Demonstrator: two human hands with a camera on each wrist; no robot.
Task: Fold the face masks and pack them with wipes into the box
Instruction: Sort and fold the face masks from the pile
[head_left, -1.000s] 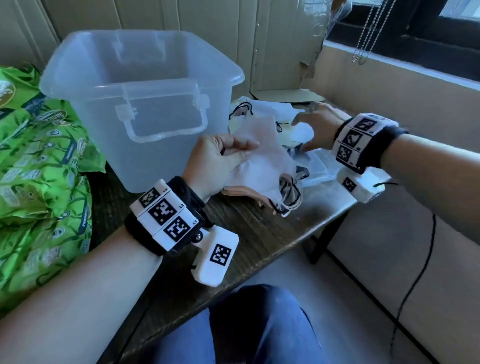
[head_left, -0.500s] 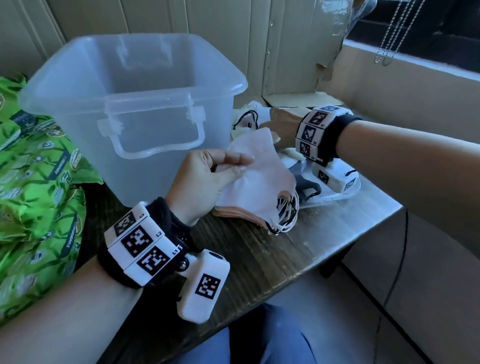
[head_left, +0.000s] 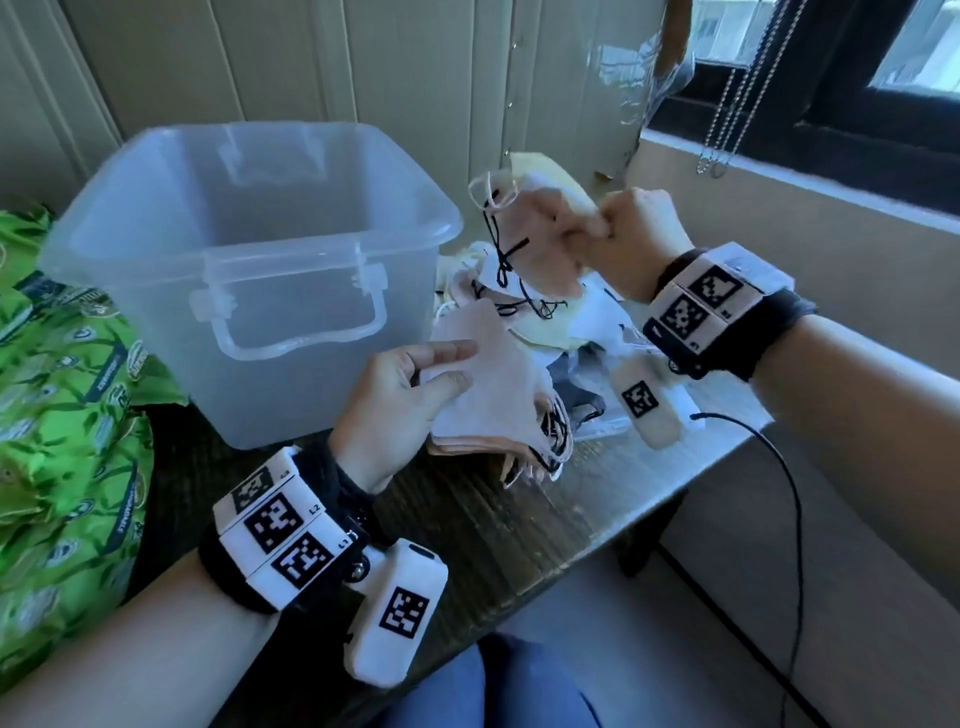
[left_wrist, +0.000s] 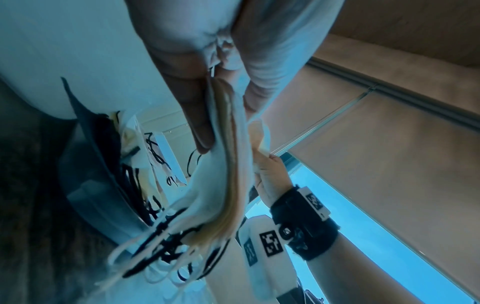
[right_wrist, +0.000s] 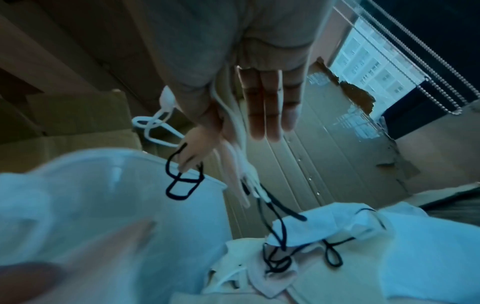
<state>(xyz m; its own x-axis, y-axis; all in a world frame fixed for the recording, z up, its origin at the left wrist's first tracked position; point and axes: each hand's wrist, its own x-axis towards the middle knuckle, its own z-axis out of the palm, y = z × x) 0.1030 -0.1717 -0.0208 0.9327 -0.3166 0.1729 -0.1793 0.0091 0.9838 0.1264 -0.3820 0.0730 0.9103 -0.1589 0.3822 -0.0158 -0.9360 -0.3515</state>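
My left hand (head_left: 452, 366) pinches a stack of folded masks (head_left: 498, 400) between thumb and fingers, just above the wooden table (head_left: 519, 525) in front of the clear plastic box (head_left: 249, 270). The left wrist view shows the stack (left_wrist: 228, 168) edge-on, ear loops dangling below. My right hand (head_left: 597, 231) is raised over the loose mask pile (head_left: 530, 317) and grips a pink mask (head_left: 545, 244); its white and black loops hang tangled toward the pile. In the right wrist view the held mask (right_wrist: 233, 148) hangs from the fingers (right_wrist: 267, 107). Green wipes packs (head_left: 67, 395) lie left of the box.
The box's handle (head_left: 291, 327) faces me and nothing shows inside it. The table's front edge runs close to my lap. A windowsill with bead chains (head_left: 737, 104) is at the right. A black cable (head_left: 779, 493) hangs off the table's right end.
My right hand has lifted from the pile with a pink mask, up and toward me, trailing tangled loops. My left hand keeps the folded stack in about the same place.
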